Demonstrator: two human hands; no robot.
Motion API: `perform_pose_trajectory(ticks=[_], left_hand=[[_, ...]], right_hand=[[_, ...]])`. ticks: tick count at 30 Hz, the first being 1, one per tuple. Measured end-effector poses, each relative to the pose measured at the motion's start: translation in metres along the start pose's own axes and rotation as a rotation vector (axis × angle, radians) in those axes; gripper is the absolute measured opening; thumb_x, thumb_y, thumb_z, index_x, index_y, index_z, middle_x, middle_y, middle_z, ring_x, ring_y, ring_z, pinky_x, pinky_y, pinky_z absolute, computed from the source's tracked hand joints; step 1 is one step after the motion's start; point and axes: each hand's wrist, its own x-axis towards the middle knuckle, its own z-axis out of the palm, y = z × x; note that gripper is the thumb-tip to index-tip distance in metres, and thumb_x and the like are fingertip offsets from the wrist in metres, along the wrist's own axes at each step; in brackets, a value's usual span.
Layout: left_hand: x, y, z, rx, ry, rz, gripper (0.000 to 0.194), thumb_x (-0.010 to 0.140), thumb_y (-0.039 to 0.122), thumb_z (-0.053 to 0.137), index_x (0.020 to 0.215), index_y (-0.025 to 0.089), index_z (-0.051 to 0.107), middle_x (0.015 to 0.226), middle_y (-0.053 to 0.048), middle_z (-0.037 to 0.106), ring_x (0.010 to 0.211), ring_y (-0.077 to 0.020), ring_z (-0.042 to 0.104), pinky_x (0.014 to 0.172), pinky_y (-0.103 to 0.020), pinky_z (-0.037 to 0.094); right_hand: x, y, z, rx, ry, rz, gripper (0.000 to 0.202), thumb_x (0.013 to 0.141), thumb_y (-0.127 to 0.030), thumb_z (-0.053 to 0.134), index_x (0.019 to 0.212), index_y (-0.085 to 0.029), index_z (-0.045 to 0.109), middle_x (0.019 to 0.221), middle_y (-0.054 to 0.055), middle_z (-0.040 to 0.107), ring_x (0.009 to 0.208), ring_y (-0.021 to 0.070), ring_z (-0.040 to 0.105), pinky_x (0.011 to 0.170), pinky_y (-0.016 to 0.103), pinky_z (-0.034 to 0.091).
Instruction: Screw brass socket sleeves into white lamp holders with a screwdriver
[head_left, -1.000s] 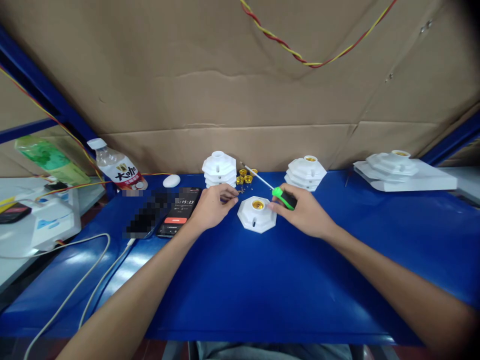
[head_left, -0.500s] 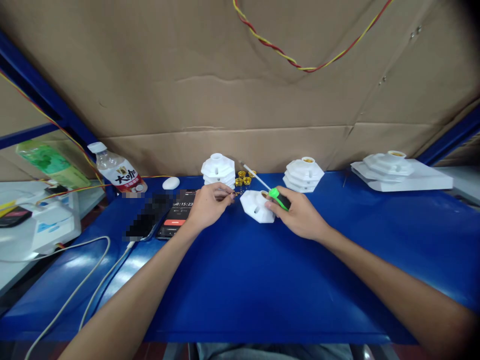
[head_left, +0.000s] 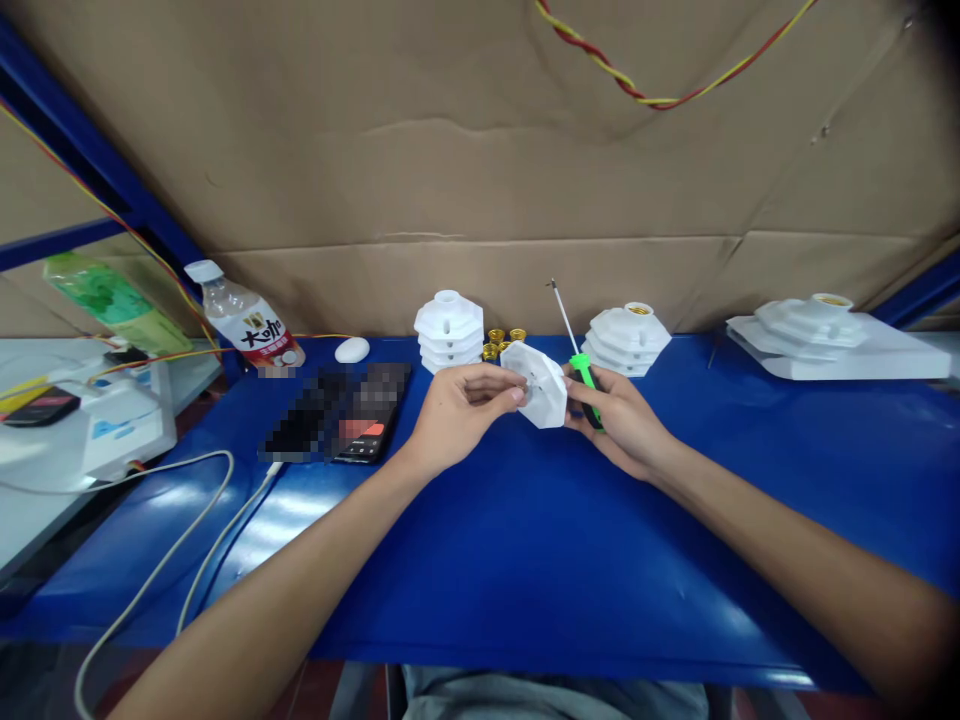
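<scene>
A white octagonal lamp holder [head_left: 550, 405] is tilted up off the table, its hollow back turned toward my left hand. My right hand [head_left: 621, 415] steadies its right edge with the fingertips. The same hand keeps a green-and-black screwdriver [head_left: 582, 368] in its grasp, shaft pointing up and away, with a small dark bit of something at the tip. My left hand [head_left: 469, 408] is closed, thumb and fingers pinched at the back of the lamp holder; whatever is between the fingertips is too small to make out. Brass screw shells [head_left: 490, 350] lie just behind.
Stacked white lamp holders stand at the back, one stack [head_left: 450, 330] left and another [head_left: 628, 340] right. More rest on a white box [head_left: 900, 350] at far right. Two phones [head_left: 367, 440], a white oval object [head_left: 352, 350], a bottle [head_left: 251, 325] and a charging cable [head_left: 266, 480] occupy the left.
The lamp holder has been lifted off the table and turned so its back shows. My left hand has moved from the small parts to it. The screwdriver now points more upright.
</scene>
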Motion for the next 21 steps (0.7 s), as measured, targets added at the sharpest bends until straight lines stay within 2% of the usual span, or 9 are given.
perform_pose_trajectory(ticks=[4, 9, 15, 21], left_hand=[[-0.003, 0.000, 0.003, 0.017, 0.039, 0.004, 0.022, 0.084, 0.028, 0.089, 0.101, 0.017, 0.083, 0.096, -0.009, 0.086, 0.089, -0.0246, 0.083, 0.088, -0.040, 0.068], [-0.005, -0.002, 0.007, 0.119, 0.068, 0.103, 0.015, 0.088, 0.028, 0.085, 0.099, 0.018, 0.083, 0.099, -0.009, 0.085, 0.091, -0.0234, 0.081, 0.086, -0.038, 0.066], [-0.007, -0.004, 0.011, 0.169, 0.081, 0.147, 0.011, 0.090, 0.027, 0.083, 0.096, 0.018, 0.083, 0.095, -0.007, 0.082, 0.084, -0.0202, 0.075, 0.080, -0.035, 0.061], [-0.007, -0.003, 0.010, 0.150, 0.075, 0.134, 0.012, 0.088, 0.028, 0.084, 0.097, 0.019, 0.082, 0.092, -0.007, 0.081, 0.078, -0.0186, 0.072, 0.073, -0.033, 0.058]], right_hand=[[-0.001, 0.003, 0.001, 0.036, 0.001, 0.033, 0.033, 0.079, -0.037, 0.092, 0.098, -0.023, 0.070, 0.089, -0.002, 0.066, 0.077, 0.0128, 0.062, 0.074, 0.032, 0.059], [-0.001, 0.006, 0.002, 0.052, -0.040, 0.056, 0.031, 0.082, -0.038, 0.090, 0.098, -0.023, 0.069, 0.088, -0.001, 0.067, 0.078, 0.0145, 0.062, 0.084, 0.040, 0.062], [-0.005, 0.007, 0.009, 0.056, -0.059, 0.063, 0.030, 0.079, -0.032, 0.091, 0.097, -0.023, 0.069, 0.086, -0.001, 0.066, 0.078, 0.0138, 0.061, 0.072, 0.031, 0.058], [-0.009, 0.008, 0.012, 0.057, -0.069, 0.085, 0.029, 0.078, -0.026, 0.090, 0.098, -0.023, 0.069, 0.087, 0.000, 0.065, 0.081, 0.0155, 0.062, 0.068, 0.028, 0.054]])
